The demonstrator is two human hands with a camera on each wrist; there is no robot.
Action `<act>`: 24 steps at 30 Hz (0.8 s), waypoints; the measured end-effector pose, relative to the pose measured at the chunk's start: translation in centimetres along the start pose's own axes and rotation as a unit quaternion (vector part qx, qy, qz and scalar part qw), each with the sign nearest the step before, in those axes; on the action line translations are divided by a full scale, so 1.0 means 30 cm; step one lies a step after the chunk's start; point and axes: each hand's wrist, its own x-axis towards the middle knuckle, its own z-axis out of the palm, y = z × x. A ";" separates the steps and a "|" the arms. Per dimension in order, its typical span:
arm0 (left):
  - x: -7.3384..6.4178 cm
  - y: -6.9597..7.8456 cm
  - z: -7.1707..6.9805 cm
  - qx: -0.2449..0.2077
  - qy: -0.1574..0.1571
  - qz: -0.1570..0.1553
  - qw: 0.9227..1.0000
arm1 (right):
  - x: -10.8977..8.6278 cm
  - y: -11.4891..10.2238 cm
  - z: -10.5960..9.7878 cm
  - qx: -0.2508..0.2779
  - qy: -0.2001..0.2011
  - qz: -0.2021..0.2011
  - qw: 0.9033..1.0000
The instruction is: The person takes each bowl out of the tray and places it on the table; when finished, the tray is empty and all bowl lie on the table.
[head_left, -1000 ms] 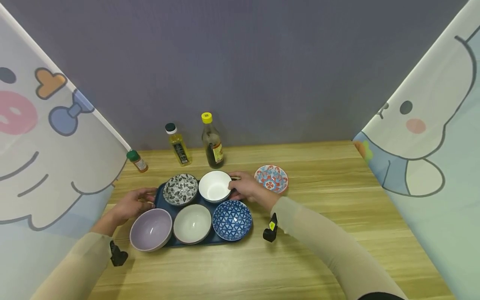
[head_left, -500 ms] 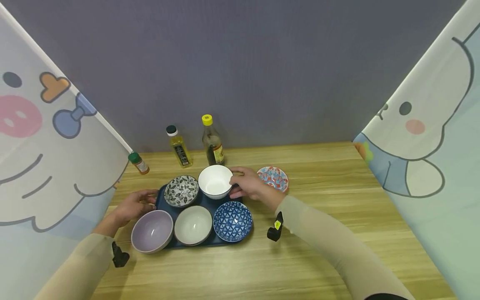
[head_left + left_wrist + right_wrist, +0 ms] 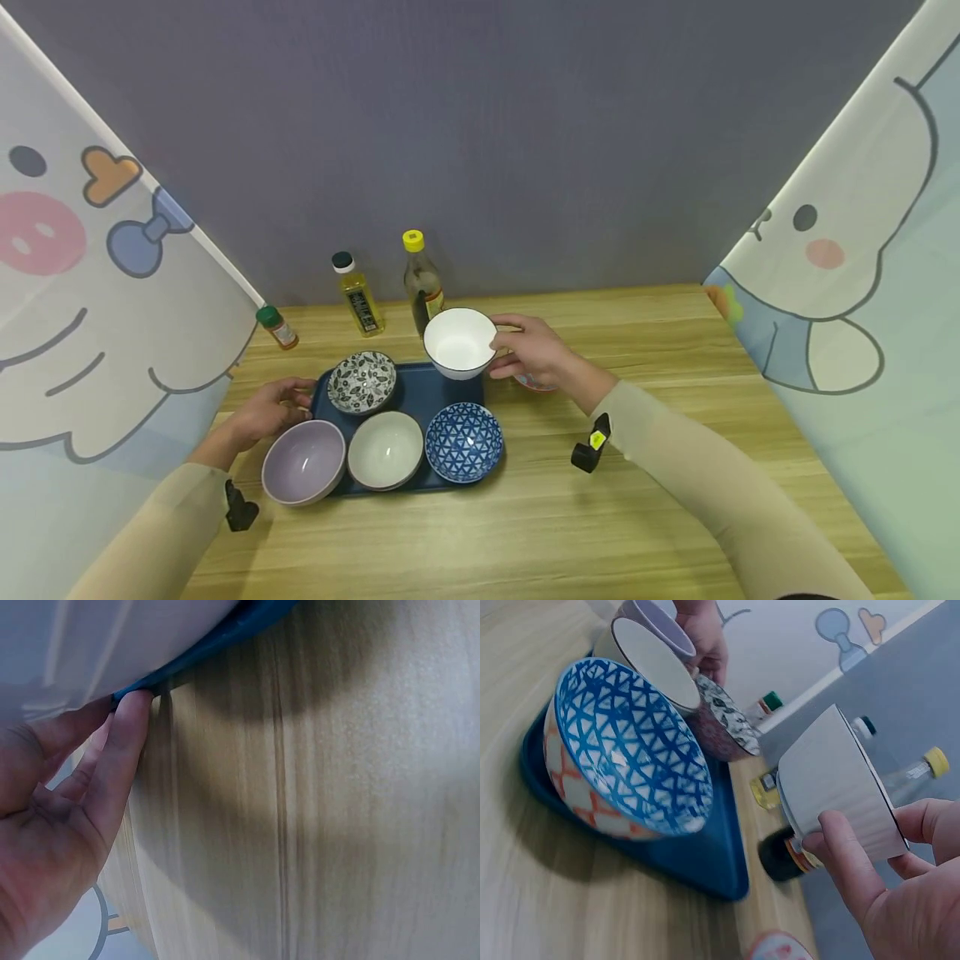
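Observation:
My right hand [image 3: 528, 350] pinches a white bowl with a dark rim [image 3: 459, 342] by its right side. In the right wrist view this bowl is off the blue tray [image 3: 420, 393], with fingers on its outside wall and at its rim. My left hand [image 3: 270, 412] holds the tray's left edge between thumb and fingers, behind the lilac bowl [image 3: 304, 462]. On the tray stand a black-and-white leaf-patterned bowl [image 3: 362, 382], a cream bowl [image 3: 386, 451] and a blue triangle-patterned bowl [image 3: 465, 443]. The lilac bowl overhangs the tray's front left corner.
A red-and-blue patterned bowl [image 3: 534, 384] is mostly hidden under my right hand. Behind the tray stand a dark sauce bottle with a yellow cap [image 3: 423, 279], an oil bottle [image 3: 360, 298] and a small green-capped jar [image 3: 277, 327]. A grey wall backs the wooden table [image 3: 637, 358].
My right hand has lifted the white bowl from the tray's back right and carried it up and to the right, baring the tray there. The left hand stays at the tray's edge.

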 end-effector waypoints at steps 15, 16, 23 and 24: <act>-0.003 0.013 0.009 0.017 0.003 0.000 1.000 | -0.137 -0.008 -0.276 0.012 0.040 -0.004 0.999; -0.002 0.012 0.008 0.021 0.004 0.001 1.000 | -0.146 -0.004 -0.296 0.014 0.042 -0.004 0.999; -0.002 0.010 0.004 0.031 0.008 0.004 0.999 | -0.214 0.014 -0.428 0.012 0.055 -0.015 0.998; -0.001 0.009 0.003 0.031 0.009 0.006 0.999 | -0.225 0.016 -0.444 0.012 0.057 -0.016 0.998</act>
